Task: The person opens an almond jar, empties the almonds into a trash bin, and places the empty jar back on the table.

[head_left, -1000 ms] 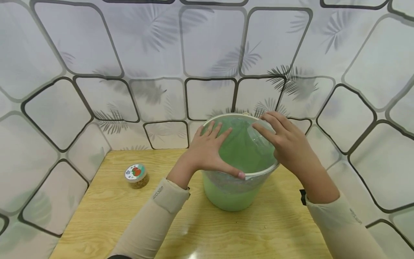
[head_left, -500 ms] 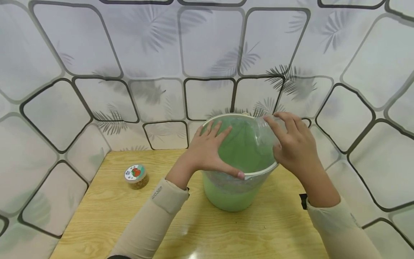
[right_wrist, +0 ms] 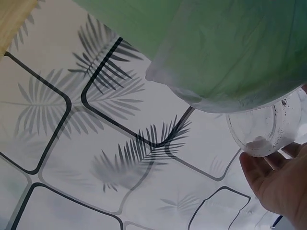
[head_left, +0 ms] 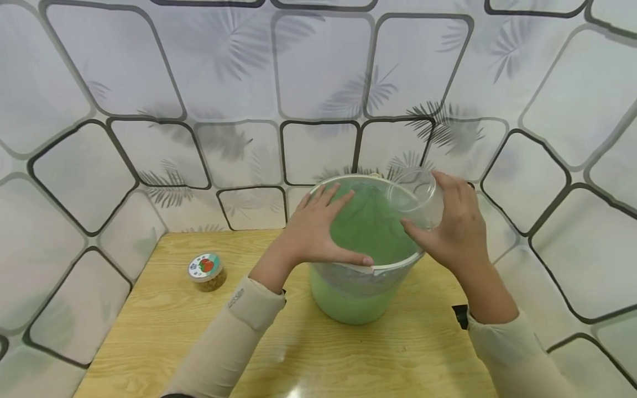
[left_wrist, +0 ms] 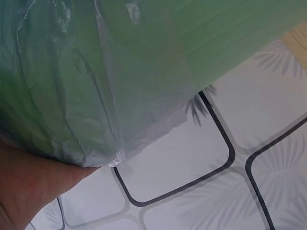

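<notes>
A clear cup (head_left: 420, 207) is tilted at the right rim of the green bin (head_left: 348, 304); the right hand (head_left: 455, 226) grips it. The left hand (head_left: 314, 232), fingers spread, rests across the rim. Farther left, a lidded tub (head_left: 206, 271) stands on the table (head_left: 169, 331).

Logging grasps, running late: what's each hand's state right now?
Left hand: open, spread across the green bin.
Right hand: closed around a clear container, holding it.

bucket (left_wrist: 225, 38) cut off in both wrist views; jar label (head_left: 204, 266) too small to read
</notes>
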The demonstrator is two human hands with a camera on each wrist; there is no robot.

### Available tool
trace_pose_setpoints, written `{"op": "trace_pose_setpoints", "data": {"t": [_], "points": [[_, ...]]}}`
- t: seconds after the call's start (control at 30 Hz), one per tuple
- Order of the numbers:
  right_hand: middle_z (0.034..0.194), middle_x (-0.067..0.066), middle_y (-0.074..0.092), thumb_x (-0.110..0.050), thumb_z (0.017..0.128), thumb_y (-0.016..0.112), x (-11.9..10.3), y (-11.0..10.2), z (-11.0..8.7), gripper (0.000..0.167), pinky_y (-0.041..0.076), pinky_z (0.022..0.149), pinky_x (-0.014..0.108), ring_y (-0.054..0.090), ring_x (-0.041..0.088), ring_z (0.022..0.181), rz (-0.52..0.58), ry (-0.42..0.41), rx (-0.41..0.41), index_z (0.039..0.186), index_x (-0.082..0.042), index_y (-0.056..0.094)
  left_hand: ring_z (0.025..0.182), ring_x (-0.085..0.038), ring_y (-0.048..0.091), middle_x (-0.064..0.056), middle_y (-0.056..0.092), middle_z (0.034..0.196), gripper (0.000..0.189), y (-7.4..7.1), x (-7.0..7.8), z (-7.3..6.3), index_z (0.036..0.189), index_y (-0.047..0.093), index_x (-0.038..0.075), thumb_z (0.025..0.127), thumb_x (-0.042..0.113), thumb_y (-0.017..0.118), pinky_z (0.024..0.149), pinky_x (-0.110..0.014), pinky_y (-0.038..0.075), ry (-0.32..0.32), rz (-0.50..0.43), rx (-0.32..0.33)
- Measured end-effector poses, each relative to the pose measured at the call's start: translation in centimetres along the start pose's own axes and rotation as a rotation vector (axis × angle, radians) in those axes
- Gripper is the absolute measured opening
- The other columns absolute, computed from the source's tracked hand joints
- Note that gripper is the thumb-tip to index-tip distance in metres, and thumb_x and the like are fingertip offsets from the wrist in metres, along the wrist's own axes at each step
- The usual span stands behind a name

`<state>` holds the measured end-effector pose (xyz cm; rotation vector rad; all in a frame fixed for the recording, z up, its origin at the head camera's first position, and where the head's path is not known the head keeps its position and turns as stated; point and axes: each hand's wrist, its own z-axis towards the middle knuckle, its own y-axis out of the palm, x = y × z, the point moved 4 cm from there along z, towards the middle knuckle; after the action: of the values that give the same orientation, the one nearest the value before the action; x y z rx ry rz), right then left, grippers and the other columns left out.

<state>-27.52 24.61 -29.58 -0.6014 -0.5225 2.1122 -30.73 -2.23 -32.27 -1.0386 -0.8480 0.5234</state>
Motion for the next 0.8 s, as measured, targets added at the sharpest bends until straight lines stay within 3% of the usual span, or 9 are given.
{"op": "trace_pose_setpoints", "data": {"t": [0.23, 0.43, 0.8], "points": [[0.131, 0.030, 0.055, -0.026, 0.072, 0.096, 0.0, -0.2, -0.7, 0.115, 0.053, 0.080, 0.059, 0.053, 0.043, 0.118, 0.048, 0.073, -0.015, 0.165, -0.010, 0.031, 0.167, -0.038, 0.009, -0.010, 0.016, 0.179, 0.118, -0.3, -0.3, -0.7, 0.171, 0.025, 0.031, 0.077, 0.090, 0.066, 0.135, -0.058, 0.009, 0.001, -0.036, 0.025], [0.130, 0.026, 0.057, -0.021, 0.071, 0.097, -0.1, -0.1, -0.9, 0.112, 0.048, 0.091, 0.051, 0.054, 0.040, 0.117, 0.140, 0.095, -0.006, 0.164, -0.008, 0.035, 0.167, -0.038, 0.003, -0.009, 0.016, 0.179, 0.119, -0.3, -0.7, -1.5, 0.170, 0.027, 0.028, 0.076, 0.090, 0.066, 0.134, -0.061, 0.010, -0.012, -0.034, 0.051], [0.134, 0.019, 0.058, -0.014, 0.071, 0.098, -1.1, -0.1, -1.3, 0.114, 0.047, 0.098, 0.056, 0.056, 0.035, 0.126, 0.276, 0.188, -0.033, 0.165, -0.016, 0.034, 0.166, -0.042, 0.005, -0.008, 0.016, 0.180, 0.120, -0.7, -1.4, -3.4, 0.170, 0.028, 0.027, 0.076, 0.090, 0.066, 0.134, -0.060, 0.009, -0.031, -0.012, 0.084]]}}
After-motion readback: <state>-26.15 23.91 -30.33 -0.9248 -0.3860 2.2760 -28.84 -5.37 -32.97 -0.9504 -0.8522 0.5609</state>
